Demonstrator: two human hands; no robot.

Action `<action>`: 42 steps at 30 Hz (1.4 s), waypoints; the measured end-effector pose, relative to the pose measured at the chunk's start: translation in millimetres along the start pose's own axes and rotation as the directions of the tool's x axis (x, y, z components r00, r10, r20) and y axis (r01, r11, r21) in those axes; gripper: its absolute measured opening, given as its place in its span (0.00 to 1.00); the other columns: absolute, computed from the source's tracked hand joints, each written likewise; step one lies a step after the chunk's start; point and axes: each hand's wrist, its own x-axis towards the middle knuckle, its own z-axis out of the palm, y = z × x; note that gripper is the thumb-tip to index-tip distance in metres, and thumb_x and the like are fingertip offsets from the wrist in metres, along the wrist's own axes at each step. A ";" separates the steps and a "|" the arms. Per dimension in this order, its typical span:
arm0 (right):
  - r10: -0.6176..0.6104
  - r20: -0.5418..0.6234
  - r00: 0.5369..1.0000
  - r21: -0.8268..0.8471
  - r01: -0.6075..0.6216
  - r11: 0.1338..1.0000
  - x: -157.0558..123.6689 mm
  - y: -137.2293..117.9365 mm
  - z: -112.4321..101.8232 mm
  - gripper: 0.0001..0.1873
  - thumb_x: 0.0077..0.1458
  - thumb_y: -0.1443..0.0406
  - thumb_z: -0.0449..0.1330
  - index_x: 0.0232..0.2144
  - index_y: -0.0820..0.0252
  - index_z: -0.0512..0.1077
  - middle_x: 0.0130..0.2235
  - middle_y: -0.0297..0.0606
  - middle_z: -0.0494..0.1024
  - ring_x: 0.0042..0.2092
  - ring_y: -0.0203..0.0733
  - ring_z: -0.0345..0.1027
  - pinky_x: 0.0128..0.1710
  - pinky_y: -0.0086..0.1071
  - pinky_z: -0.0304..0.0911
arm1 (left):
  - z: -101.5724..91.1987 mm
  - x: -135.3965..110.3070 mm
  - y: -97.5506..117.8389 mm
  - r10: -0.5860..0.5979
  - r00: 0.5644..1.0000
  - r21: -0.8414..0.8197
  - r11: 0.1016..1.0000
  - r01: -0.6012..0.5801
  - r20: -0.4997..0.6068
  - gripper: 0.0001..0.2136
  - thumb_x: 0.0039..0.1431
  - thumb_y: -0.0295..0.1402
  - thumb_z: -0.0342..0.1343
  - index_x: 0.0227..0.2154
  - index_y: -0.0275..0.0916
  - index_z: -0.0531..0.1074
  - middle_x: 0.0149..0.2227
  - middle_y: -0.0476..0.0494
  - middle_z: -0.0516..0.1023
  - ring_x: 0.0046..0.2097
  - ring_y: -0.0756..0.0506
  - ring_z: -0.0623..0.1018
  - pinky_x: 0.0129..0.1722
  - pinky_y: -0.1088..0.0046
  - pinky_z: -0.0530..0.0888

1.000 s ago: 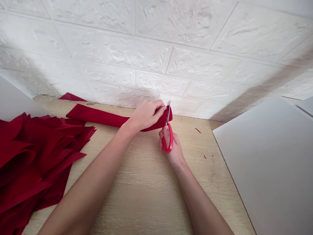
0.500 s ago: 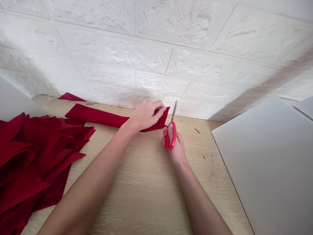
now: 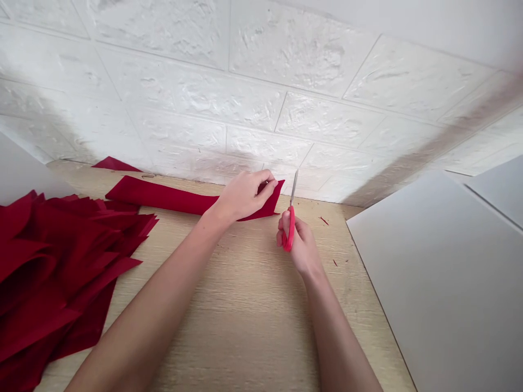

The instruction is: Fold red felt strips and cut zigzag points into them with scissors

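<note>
A long strip of dark red fabric [image 3: 167, 196] lies near the wall, its right end slightly raised. My left hand [image 3: 245, 195] pinches that end between thumb and fingers, close to the pointed corner. My right hand [image 3: 300, 239] grips a pair of scissors [image 3: 291, 228] by the red handles. Their metal blades look closed and point up toward the wall, just right of the fabric and apart from it. A small sliver of red juts from the fabric's lower right corner.
A heap of red fabric pieces [image 3: 61, 272] covers the left of the wooden table [image 3: 245, 316]. Another red piece [image 3: 116, 164] lies against the white brick-patterned wall [image 3: 196, 103]. Tiny red scraps [image 3: 324, 220] are scattered right of the scissors. A white panel [image 3: 445, 261] stands at the right.
My right hand and the scissors have moved slightly right, away from the fabric's corner. My left hand keeps its pinch on the strip. The view has shifted a little.
</note>
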 end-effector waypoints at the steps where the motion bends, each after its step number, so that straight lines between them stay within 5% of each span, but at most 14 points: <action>1: -0.005 0.029 1.000 0.058 0.004 0.998 -2.0 -1.2 4.3 0.32 0.57 0.33 0.50 0.25 0.54 0.60 0.20 0.29 0.63 0.24 0.36 0.55 0.25 0.31 0.50 | -0.1 0.0 0.9 0.002 1.000 0.002 1.000 -0.002 -0.010 0.12 0.67 0.36 0.47 0.31 0.39 0.70 0.22 0.52 0.69 0.23 0.51 0.64 0.27 0.70 0.58; 4: -0.059 0.019 0.998 0.150 0.055 0.987 -4.2 -2.9 15.4 0.30 0.57 0.36 0.54 0.25 0.55 0.62 0.22 0.30 0.65 0.25 0.35 0.57 0.26 0.31 0.54 | -0.1 0.0 3.0 0.003 1.000 0.025 1.000 -0.002 -0.031 0.11 0.68 0.36 0.47 0.32 0.39 0.70 0.23 0.51 0.70 0.25 0.50 0.66 0.28 0.70 0.59; 8: -0.096 -0.147 0.985 0.247 0.130 0.960 0.9 -0.6 22.3 0.25 0.49 0.43 0.66 0.33 0.57 0.69 0.26 0.30 0.69 0.28 0.35 0.60 0.27 0.30 0.57 | 1.4 -0.1 5.8 0.029 0.999 0.080 0.996 -0.027 -0.033 0.11 0.68 0.36 0.46 0.33 0.39 0.70 0.25 0.49 0.72 0.25 0.49 0.67 0.29 0.69 0.59; 14: -0.041 -0.216 0.976 0.287 0.103 0.952 5.3 5.4 22.5 0.21 0.48 0.49 0.68 0.33 0.59 0.73 0.25 0.29 0.68 0.26 0.33 0.57 0.24 0.30 0.55 | 6.4 -1.6 11.1 0.019 1.000 0.123 0.992 -0.018 -0.011 0.11 0.68 0.36 0.45 0.33 0.40 0.70 0.26 0.49 0.74 0.26 0.48 0.68 0.29 0.69 0.58; 30: -0.072 -0.181 0.981 0.254 0.117 0.960 1.3 4.3 25.1 0.14 0.49 0.54 0.65 0.29 0.59 0.71 0.23 0.27 0.66 0.23 0.32 0.53 0.25 0.30 0.53 | 10.5 -2.9 13.5 -0.042 0.997 0.038 0.999 0.040 0.058 0.12 0.65 0.39 0.49 0.31 0.41 0.74 0.24 0.50 0.75 0.25 0.48 0.69 0.28 0.69 0.60; 42: -0.016 -0.170 0.985 0.282 0.064 0.957 3.5 1.5 28.2 0.16 0.47 0.52 0.64 0.29 0.57 0.69 0.19 0.25 0.64 0.21 0.32 0.53 0.21 0.30 0.51 | 13.2 -1.0 10.3 -0.043 0.999 -0.041 0.998 0.043 0.013 0.09 0.64 0.36 0.50 0.28 0.41 0.70 0.23 0.51 0.74 0.24 0.49 0.67 0.28 0.69 0.59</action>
